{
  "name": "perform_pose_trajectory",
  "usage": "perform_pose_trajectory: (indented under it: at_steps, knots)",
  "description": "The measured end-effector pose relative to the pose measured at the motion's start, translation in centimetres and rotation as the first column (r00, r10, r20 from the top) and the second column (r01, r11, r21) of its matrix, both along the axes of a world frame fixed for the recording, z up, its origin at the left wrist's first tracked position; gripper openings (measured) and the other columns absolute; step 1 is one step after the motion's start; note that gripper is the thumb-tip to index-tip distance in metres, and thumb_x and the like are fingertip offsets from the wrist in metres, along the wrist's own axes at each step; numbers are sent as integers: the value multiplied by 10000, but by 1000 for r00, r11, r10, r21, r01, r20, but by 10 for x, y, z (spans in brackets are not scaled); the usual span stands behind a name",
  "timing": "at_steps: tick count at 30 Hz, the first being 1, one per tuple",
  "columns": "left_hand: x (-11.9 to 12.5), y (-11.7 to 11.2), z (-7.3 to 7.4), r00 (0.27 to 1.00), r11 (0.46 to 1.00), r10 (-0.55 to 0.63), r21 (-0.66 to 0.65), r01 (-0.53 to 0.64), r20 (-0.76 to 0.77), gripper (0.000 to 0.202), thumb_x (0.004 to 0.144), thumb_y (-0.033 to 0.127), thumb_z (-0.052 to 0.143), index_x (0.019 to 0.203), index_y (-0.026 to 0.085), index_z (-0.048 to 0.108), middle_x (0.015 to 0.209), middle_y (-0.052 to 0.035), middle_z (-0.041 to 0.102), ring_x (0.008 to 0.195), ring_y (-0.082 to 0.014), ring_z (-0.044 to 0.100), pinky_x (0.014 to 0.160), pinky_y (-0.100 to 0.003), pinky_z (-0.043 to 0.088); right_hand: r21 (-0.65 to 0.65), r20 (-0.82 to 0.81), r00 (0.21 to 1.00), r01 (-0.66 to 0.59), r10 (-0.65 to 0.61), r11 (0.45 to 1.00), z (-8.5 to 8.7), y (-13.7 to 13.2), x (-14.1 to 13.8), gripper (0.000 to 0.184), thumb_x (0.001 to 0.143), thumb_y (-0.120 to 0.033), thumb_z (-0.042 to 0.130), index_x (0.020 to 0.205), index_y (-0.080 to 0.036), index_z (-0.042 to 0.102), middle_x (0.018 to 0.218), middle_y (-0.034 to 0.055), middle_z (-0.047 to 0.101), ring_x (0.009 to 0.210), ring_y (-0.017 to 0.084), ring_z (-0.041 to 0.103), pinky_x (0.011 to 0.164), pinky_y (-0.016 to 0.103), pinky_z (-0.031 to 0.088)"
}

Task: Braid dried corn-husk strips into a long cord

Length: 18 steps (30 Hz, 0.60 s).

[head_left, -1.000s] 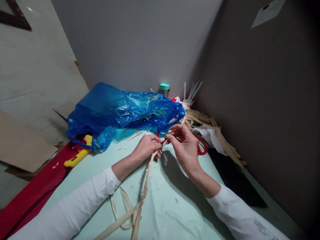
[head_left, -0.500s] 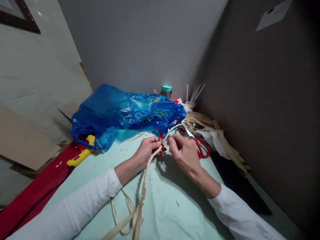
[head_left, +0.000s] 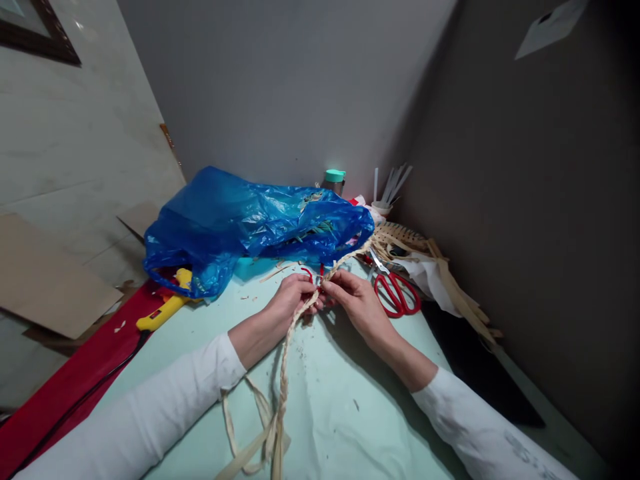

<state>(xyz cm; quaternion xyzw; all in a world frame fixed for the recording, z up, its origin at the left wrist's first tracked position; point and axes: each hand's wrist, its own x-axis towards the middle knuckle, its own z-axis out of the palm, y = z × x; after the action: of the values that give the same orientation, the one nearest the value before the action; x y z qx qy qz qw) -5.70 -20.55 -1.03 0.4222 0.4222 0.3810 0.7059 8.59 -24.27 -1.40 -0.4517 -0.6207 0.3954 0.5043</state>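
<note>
A braided cord of pale straw-like fibre (head_left: 283, 380) runs from the near edge up to the pile at the back right. My left hand (head_left: 293, 298) is closed on the braid at mid-table, thumb on top. Opposite it, my right hand (head_left: 357, 300) pinches at the same spot, fingertips against the braid. A red string (head_left: 307, 272) sticks up by the fingers, around or beside the braid; its lower part is hidden. Loose flat strands (head_left: 274, 443) fan out at the braid's near end. Red-handled scissors (head_left: 397, 293) lie just right of my right hand.
A blue plastic bag (head_left: 240, 213) spreads across the back. A yellow glue gun (head_left: 165, 313) with a black cord lies left on red material. Behind stand a green-lidded bottle (head_left: 335, 179) and a cup of white sticks (head_left: 382, 208). Straw strips (head_left: 460, 293) and a black sheet (head_left: 475, 360) lie right.
My right hand has moved left and its fingertips now meet the braid beside my left hand. The red string has shifted, one end leaning left. The scissors' handles show more fully.
</note>
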Motion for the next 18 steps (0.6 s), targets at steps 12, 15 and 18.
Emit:
perform_pose_trajectory:
  at_steps: [12,15,18]
  knots:
    - [2,-14,1,980,935,59,354,13,-190,119,784,279,553,854,183,545,521,37,563,394,-109,507,351,-188,367,135,329,937,76,-117,988,12,-5,2,132,887,-264,466,811,-192,546,798,6,581,751,155,523,695,271,381]
    - [1,-16,-3,953,906,80,420,53,-292,140,755,247,571,880,183,574,563,39,578,428,-98,522,387,-183,385,146,363,921,94,-142,985,12,-7,2,94,864,-223,468,801,-198,533,796,7,568,769,161,517,706,274,376]
    - [1,-18,-5,925,902,87,423,84,-369,83,733,217,579,803,173,581,529,40,565,408,-87,504,395,-181,373,155,373,916,96,-148,983,11,-6,2,105,856,-227,473,768,-203,525,764,1,548,762,163,513,697,274,375]
